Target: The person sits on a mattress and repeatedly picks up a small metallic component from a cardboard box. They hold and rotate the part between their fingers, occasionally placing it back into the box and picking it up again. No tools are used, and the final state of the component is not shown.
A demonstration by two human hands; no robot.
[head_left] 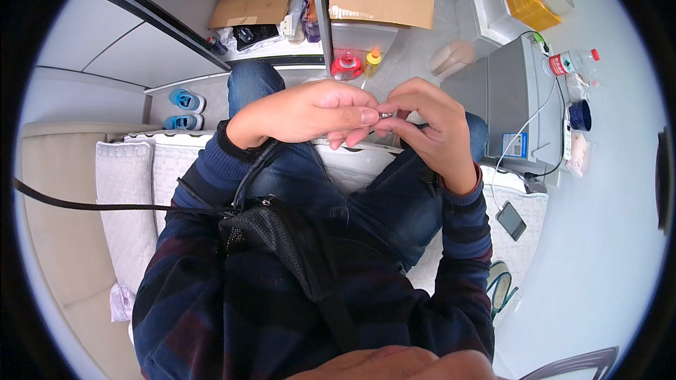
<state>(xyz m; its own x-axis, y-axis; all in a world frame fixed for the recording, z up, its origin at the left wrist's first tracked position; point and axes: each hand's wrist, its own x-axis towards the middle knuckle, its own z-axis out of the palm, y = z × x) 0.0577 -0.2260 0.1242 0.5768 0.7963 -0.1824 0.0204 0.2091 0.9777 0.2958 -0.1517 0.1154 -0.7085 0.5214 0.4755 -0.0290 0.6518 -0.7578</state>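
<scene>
Over my lap, my two hands meet at the fingertips. My right hand [433,123] is closed, its thumb and index finger pinching a small silvery metal piece [386,115]; its kind is too small to tell. A bit of something dark [422,126] shows by the right fingers. My left hand [310,112] comes in from the left with its thumb pressed toward curled fingers, the thumb tip right beside the metal piece. Whatever the left fingers hold, if anything, is hidden. Below the hands are my legs in blue jeans [282,172].
I sit on a white quilted mattress [524,214], where a phone [511,221] lies at the right. A grey cabinet [486,91] carries a plastic bottle [574,62] and cables. Ahead stand a cardboard box [380,1], a red bottle [346,65] and a yellow bottle [373,60]. Blue shoes [186,100] are at the left.
</scene>
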